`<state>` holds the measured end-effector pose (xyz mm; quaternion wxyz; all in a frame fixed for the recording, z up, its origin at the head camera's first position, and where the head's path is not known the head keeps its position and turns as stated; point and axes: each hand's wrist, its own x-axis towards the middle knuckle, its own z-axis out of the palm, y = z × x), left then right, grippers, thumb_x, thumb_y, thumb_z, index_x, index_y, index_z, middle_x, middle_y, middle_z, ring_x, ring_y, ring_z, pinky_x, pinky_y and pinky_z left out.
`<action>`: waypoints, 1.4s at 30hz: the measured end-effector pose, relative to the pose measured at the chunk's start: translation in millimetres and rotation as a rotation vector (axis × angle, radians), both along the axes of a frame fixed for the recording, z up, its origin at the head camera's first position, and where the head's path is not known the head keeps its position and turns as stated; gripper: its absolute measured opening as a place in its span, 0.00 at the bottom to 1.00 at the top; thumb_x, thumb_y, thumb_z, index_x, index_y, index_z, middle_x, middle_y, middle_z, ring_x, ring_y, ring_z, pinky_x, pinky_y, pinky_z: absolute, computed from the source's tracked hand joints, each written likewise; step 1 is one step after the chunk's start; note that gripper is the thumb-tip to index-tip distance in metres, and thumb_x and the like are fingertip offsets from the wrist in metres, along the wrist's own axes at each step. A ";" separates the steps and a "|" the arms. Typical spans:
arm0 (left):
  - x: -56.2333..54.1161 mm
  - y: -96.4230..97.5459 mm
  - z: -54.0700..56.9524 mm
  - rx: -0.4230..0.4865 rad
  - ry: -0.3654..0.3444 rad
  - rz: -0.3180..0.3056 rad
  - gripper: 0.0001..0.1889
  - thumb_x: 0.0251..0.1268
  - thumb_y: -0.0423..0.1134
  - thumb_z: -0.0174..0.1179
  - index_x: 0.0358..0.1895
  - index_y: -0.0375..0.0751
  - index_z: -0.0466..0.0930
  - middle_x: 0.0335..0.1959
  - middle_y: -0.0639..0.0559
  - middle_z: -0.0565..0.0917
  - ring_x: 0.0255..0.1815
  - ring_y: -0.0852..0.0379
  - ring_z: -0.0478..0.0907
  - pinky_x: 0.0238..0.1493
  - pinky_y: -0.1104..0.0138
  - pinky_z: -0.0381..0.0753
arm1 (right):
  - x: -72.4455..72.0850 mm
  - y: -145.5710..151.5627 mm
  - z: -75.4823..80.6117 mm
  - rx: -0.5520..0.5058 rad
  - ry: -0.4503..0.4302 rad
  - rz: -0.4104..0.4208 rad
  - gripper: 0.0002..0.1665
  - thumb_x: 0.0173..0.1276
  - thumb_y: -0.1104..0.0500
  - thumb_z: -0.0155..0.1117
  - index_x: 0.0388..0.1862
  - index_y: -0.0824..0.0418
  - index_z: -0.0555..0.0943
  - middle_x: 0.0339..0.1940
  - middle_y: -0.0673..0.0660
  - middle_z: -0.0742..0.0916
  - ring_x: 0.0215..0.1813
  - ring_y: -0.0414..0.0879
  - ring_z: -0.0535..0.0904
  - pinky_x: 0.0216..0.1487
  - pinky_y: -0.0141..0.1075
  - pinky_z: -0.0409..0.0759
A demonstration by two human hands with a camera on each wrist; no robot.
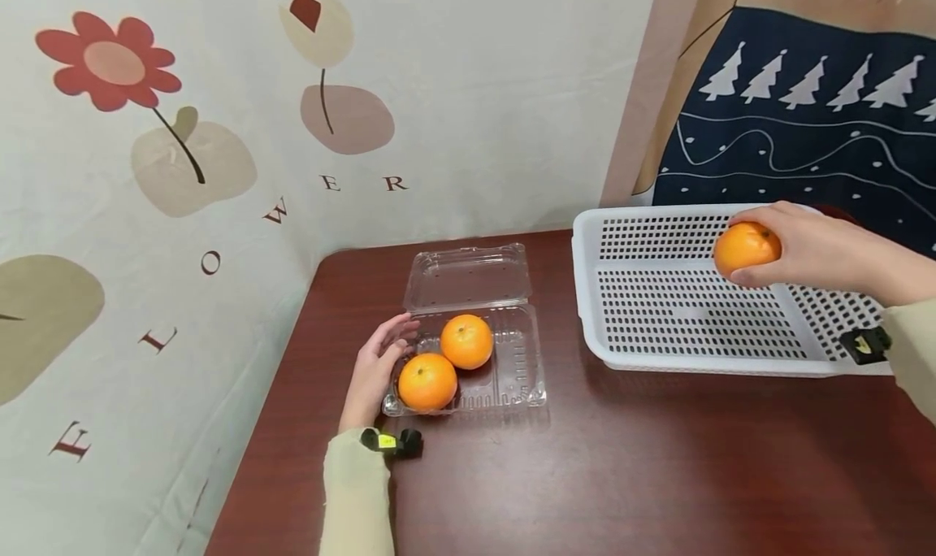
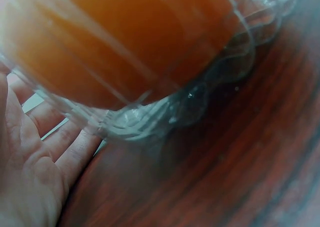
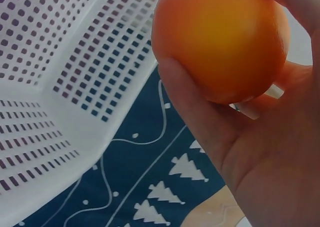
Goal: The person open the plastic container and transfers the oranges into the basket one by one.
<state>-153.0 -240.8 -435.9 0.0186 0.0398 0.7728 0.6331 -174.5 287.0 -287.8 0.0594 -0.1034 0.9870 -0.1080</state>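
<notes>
My right hand (image 1: 812, 243) grips an orange (image 1: 746, 250) over the white perforated basket (image 1: 585, 296). In the right wrist view the thumb and fingers wrap round the orange (image 3: 220, 42), with the basket wall behind it. My left hand (image 1: 376, 369) rests at the left side of a clear plastic clamshell box (image 1: 519, 361), its fingers loosely extended along the rim. Two oranges sit in the box's left half, one orange (image 1: 427, 382) nearer me and another orange (image 1: 466, 341) behind it. Through the clear wall, the left wrist view shows the near orange (image 2: 125, 42) close to the fingers.
The box's lid (image 1: 468, 275) lies folded back behind it on the dark red-brown table (image 1: 585, 475). A flower-printed cloth (image 1: 468, 101) hangs along the back and left. Behind the basket is a dark blue cloth (image 1: 804, 145) with white trees.
</notes>
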 end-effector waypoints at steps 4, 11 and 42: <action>2.1 1.6 3.0 -0.010 0.006 -0.004 0.20 0.66 0.33 0.46 0.61 0.48 0.65 0.56 0.46 0.72 0.57 0.50 0.69 0.54 0.63 0.70 | -5.9 4.8 -5.1 -0.029 -0.016 -0.020 0.49 0.47 0.33 0.63 0.57 0.65 0.64 0.47 0.65 0.70 0.41 0.55 0.66 0.30 0.41 0.70; 2.8 0.7 3.1 -0.005 0.024 -0.017 0.20 0.67 0.33 0.46 0.62 0.45 0.65 0.57 0.44 0.71 0.57 0.47 0.68 0.54 0.63 0.70 | -11.8 11.4 -14.9 -0.138 -0.054 -0.018 0.45 0.52 0.38 0.63 0.58 0.67 0.63 0.44 0.62 0.74 0.39 0.53 0.69 0.31 0.39 0.71; -0.1 -0.1 -0.9 -0.002 0.013 0.012 0.19 0.66 0.35 0.47 0.60 0.51 0.67 0.55 0.50 0.74 0.55 0.53 0.70 0.54 0.62 0.71 | -35.5 23.6 -46.2 -0.181 -0.181 -0.069 0.46 0.57 0.37 0.57 0.60 0.69 0.59 0.43 0.67 0.75 0.35 0.53 0.71 0.30 0.39 0.72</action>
